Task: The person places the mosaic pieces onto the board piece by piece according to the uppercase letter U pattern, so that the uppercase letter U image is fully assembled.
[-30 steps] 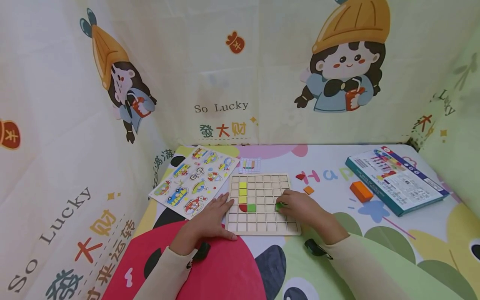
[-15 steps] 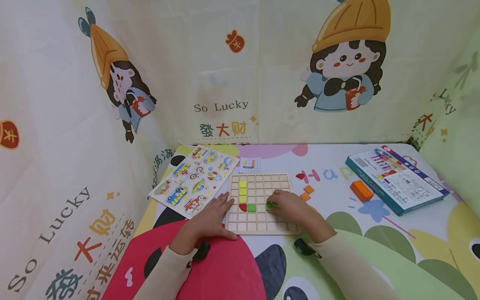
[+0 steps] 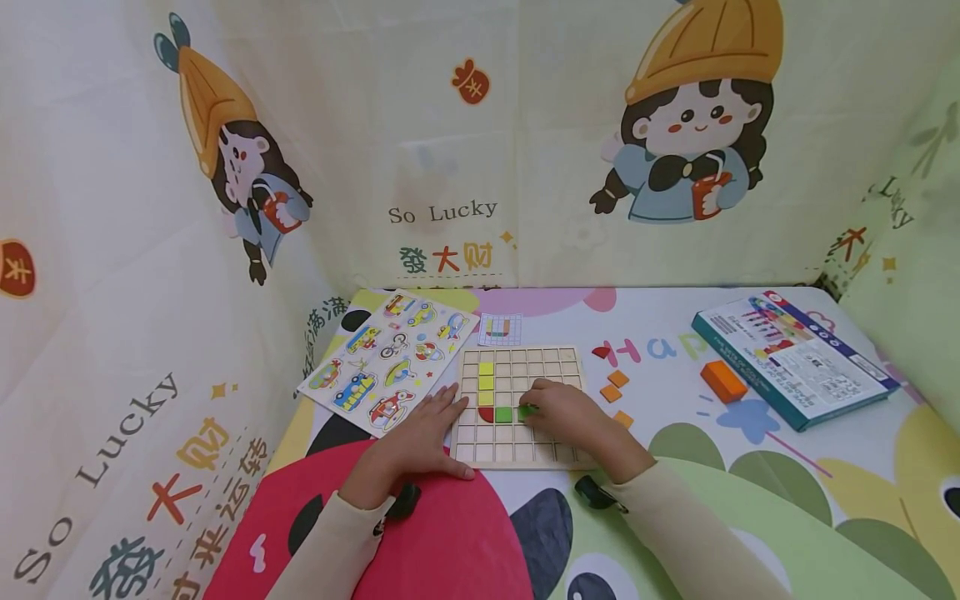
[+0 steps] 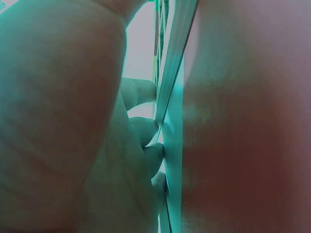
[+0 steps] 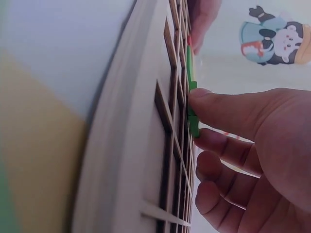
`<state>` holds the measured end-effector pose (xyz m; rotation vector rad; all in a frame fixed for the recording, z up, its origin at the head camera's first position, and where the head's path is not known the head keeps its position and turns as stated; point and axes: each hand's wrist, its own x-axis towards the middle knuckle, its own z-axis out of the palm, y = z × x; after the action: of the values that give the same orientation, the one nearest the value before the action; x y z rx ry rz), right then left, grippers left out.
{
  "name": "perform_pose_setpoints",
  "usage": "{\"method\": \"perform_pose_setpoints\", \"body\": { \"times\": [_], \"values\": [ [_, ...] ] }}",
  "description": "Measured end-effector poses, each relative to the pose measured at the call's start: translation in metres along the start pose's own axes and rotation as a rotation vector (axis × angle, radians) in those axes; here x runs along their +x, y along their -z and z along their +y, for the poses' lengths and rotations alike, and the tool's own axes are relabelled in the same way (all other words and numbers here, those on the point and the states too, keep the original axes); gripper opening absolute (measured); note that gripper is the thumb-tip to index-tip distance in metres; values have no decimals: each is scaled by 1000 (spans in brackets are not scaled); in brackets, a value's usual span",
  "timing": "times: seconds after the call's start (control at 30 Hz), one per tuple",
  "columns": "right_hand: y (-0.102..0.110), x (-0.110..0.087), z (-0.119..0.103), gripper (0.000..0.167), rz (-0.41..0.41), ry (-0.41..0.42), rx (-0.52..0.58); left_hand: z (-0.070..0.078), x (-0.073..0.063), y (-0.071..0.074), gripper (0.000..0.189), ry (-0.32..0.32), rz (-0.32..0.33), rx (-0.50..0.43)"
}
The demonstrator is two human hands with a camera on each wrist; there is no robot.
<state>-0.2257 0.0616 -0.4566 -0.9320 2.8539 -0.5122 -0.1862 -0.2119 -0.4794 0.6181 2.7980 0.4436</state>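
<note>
A wooden grid board (image 3: 517,455) lies on the table. Yellow square tiles (image 3: 487,384) stand in a column on it, above a red quarter-circle tile (image 3: 486,414) and a green square tile (image 3: 503,415). My left hand (image 3: 423,437) rests at the board's left edge, fingers extended and thumb near its front corner. With thumb and fingertips, my right hand (image 3: 573,417) pinches another green tile (image 5: 195,127) low over the board, just right of the placed green one. The fingers partly cover that tile in the head view.
Orange tiles (image 3: 611,392) and a red tile (image 3: 602,352) lie right of the board. Farther right are an orange block (image 3: 723,381) and a flat box (image 3: 798,358). A pattern card (image 3: 500,330) lies behind the board, a picture sheet (image 3: 390,360) to its left.
My right hand has moved left across the board with the green tile, toward the placed green tile. More orange tiles show where it was. My left hand has stayed in place.
</note>
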Motion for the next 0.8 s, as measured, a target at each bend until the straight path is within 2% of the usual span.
{"method": "perform_pose_setpoints", "body": {
  "times": [0.8],
  "values": [
    [1, 5, -8, 26, -17, 9, -20, 1, 0, 0, 121, -3, 0, 8]
  ]
}}
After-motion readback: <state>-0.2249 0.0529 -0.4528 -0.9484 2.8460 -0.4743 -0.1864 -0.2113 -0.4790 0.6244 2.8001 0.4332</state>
